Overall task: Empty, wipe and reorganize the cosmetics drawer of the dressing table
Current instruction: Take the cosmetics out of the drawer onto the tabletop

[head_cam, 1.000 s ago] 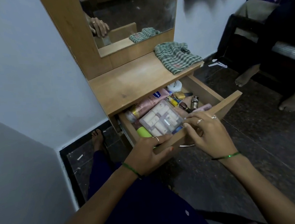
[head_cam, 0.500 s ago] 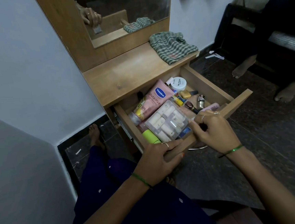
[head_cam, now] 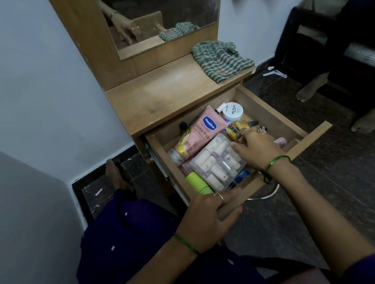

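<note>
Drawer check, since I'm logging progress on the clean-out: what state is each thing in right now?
Drawer: pulled open, still full.
Pink tube: lying flat in the drawer.
Clear case: lying flat, closed.
White jar: lid on.
Checked cloth: crumpled on the tabletop.
Left hand: gripping the drawer front.
Right hand: reaching in, holding nothing visible.

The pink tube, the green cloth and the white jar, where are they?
pink tube [head_cam: 204,130], head view, on its middle near the blue label.
green cloth [head_cam: 220,60], head view, on the middle of its folds.
white jar [head_cam: 232,111], head view, on its lid.
</note>
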